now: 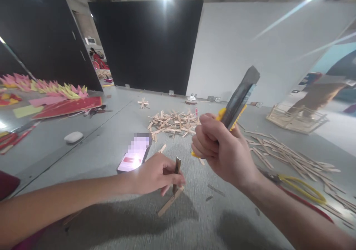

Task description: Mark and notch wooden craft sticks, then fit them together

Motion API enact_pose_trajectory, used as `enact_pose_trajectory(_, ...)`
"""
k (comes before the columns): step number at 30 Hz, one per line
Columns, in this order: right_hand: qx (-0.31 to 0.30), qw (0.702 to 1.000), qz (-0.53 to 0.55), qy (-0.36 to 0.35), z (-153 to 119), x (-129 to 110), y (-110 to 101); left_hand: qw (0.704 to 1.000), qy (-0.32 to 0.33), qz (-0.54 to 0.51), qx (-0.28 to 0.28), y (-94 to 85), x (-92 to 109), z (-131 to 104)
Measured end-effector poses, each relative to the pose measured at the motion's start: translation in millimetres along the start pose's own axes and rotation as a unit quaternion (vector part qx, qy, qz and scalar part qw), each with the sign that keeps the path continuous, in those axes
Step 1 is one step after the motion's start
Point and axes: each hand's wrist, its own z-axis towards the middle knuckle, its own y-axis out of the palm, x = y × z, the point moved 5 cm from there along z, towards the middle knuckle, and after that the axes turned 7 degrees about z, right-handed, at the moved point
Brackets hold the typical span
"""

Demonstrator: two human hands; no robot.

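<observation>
My left hand [164,174] pinches a short, dark metal piece [177,168] upright, its lower end on a flat wooden stick [168,206] that lies on the grey surface. Raised higher to the right, my right hand [222,146] is wrapped round a yellow and grey tool [240,98] that looks like a utility knife, its grey end pointing up. Just behind my left hand lies a phone [136,153] with a lit screen. A pile of short wooden sticks [175,124] spreads farther back.
Yellow-handled pliers [302,187] and long sticks [289,153] lie at right, before a wooden frame [297,120]. A white rounded object [73,137] and a red board [69,107] with pink and yellow paper are at left. Black and white panels stand behind. A person's legs show at far right.
</observation>
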Motion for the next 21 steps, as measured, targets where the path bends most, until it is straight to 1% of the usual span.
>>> enact_pose_trajectory(3,-0.021,0.999,0.033,-0.002,7,9,11,1.000,0.010,-0.009,-0.009,1.1,-1,1)
enact_pose_trajectory(7,-0.058,0.997,0.018,0.038,14,26,13,1.000,0.020,-0.013,-0.011,2.4,-4,3)
enact_pose_trajectory(11,-0.047,0.998,0.029,0.017,21,20,9,1.000,0.020,-0.015,-0.013,3.2,-7,3)
enact_pose_trajectory(14,-0.075,0.995,0.023,0.057,17,25,13,1.000,0.021,-0.015,-0.016,3.6,-8,2)
enact_pose_trajectory(15,-0.076,0.995,0.028,0.061,15,27,14,0.999,0.022,-0.014,-0.018,3.8,-8,2)
enact_pose_trajectory(18,-0.059,0.997,0.048,0.029,8,31,13,0.999,0.023,-0.012,-0.026,4.0,-9,2)
enact_pose_trajectory(21,-0.088,0.995,0.015,0.052,3,34,16,0.999,0.027,-0.014,-0.026,3.4,-8,2)
